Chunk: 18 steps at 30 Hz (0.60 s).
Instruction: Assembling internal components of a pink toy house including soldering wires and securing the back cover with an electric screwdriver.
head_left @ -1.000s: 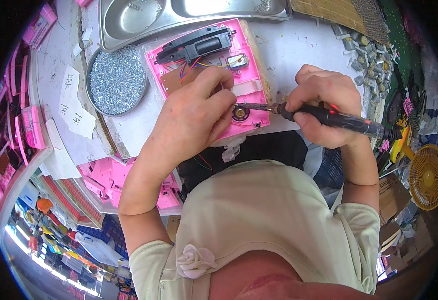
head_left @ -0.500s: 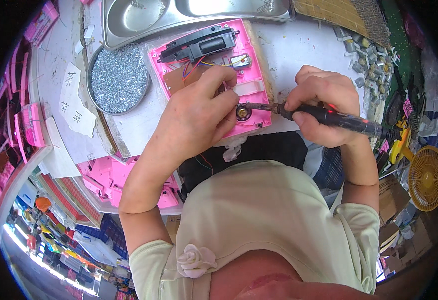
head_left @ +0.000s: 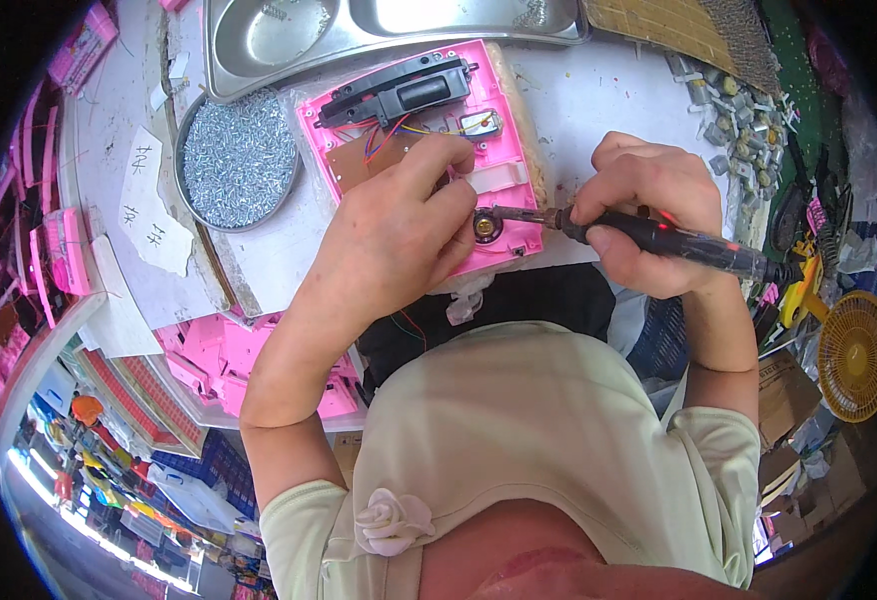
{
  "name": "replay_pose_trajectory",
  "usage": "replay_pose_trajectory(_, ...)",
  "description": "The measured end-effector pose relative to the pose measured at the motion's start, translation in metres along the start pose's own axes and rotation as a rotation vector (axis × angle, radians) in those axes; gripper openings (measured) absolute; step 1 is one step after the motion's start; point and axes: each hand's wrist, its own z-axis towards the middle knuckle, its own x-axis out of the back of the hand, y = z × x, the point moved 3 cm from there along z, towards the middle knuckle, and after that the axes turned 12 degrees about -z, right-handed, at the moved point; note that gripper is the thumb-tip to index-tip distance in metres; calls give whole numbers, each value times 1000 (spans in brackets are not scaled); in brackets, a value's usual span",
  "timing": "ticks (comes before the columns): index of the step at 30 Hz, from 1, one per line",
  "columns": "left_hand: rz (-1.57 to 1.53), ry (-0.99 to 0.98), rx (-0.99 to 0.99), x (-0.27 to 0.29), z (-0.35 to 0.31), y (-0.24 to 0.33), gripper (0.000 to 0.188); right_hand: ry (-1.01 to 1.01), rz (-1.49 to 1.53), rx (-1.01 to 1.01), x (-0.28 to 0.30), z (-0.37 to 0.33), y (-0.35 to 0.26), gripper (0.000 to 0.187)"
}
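Solder work fills the middle of our bench: we grip a black soldering iron in our right hand, fingers wrapped shut around its handle, the shaft running leftward so its tip meets a small round metal part near the lower edge of a pink plastic casing. Our left hand rests on that casing from below, fingers curled together and pressed down beside the round part; whether they pinch a wire or anything else we cannot tell, since the fingertips hide it. The casing lies flat on the white worktop, just ahead of both hands, with a black module across its upper end and coloured wires running over a brown board below that. Left of the casing sits a round tin of small screws, and a steel tray stands beyond it. More pink casings lie stacked below our left forearm.
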Motion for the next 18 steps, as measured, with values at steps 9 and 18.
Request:
replay_pose_trajectory(9,2,-2,-14,0,0,-1,24,-15,-23,-7,-2,2,-1,22)
replay_pose_trajectory(18,14,-6,-2,-2,0,1,24,13,2,-32,17,-10,-2,22)
